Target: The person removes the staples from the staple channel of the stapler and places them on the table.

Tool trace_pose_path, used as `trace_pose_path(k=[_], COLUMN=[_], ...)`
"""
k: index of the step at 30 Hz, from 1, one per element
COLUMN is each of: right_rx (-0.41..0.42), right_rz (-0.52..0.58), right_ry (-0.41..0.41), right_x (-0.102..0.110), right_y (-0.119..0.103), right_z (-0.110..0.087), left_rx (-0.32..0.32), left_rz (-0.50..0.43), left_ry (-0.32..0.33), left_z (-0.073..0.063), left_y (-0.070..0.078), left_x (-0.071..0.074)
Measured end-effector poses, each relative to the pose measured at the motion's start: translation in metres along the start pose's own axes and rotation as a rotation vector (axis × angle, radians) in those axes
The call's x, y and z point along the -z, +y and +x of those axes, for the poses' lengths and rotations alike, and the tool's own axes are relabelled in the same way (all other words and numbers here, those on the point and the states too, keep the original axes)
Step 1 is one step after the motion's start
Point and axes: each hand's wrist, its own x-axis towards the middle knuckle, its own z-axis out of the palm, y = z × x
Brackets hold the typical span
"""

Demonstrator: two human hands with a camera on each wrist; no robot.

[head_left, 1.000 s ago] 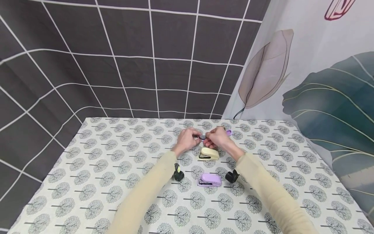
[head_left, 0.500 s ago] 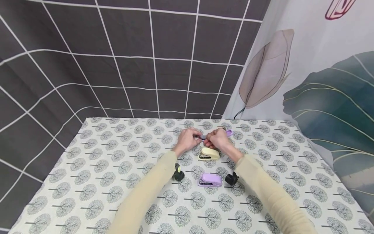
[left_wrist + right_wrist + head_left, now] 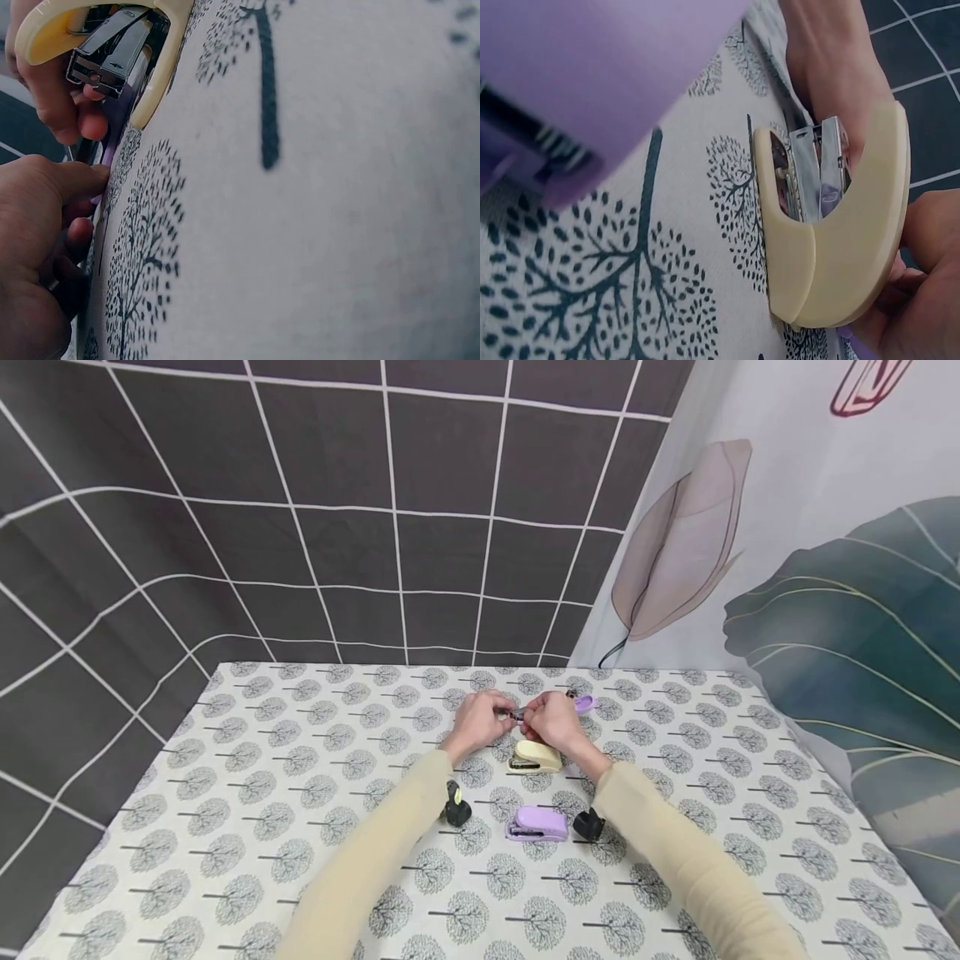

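At the far part of the table my left hand [image 3: 476, 722] and right hand [image 3: 553, 720] meet over an opened purple stapler [image 3: 584, 703], whose rounded end shows beyond the right hand. My left thumb and fingers pinch its front end, where a dark metal part shows. My right fingers hold it close beside them; most of it is hidden behind both hands. In the left wrist view, a purple strip of it [image 3: 114, 124] runs between the fingertips. Just nearer stands a cream stapler [image 3: 536, 757], its metal magazine visible in the right wrist view.
A second purple stapler [image 3: 537, 823] lies nearer on the tree-patterned tablecloth [image 3: 300, 827], between the black wrist cameras [image 3: 456, 810]. A dark gridded curtain [image 3: 442, 552] hangs behind the table, and a leaf-printed one [image 3: 810, 677] hangs at the right.
My right hand has shifted slightly left, closer to the left hand, and the purple end beyond it moved along. The left hand and the other staplers stay in place.
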Motion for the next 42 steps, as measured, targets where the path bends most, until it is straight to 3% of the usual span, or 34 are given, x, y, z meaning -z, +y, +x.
trace_pose_path(k=[11, 30, 42], right_rx=[0.114, 0.066, 0.087], right_rz=[-0.088, 0.008, 0.010], right_ry=[-0.001, -0.011, -0.008], right_x=[0.000, 0.006, 0.020], right_y=[0.001, 0.001, -0.005], right_z=[-0.002, -0.002, -0.008], left_rx=[-0.003, 0.016, 0.011], left_rz=[0.023, -0.006, -0.022], left_ry=[0.007, -0.001, -0.003], left_z=[0.000, 0.000, 0.000], left_y=[0.001, 0.002, 0.001], left_x=[0.001, 0.002, 0.001])
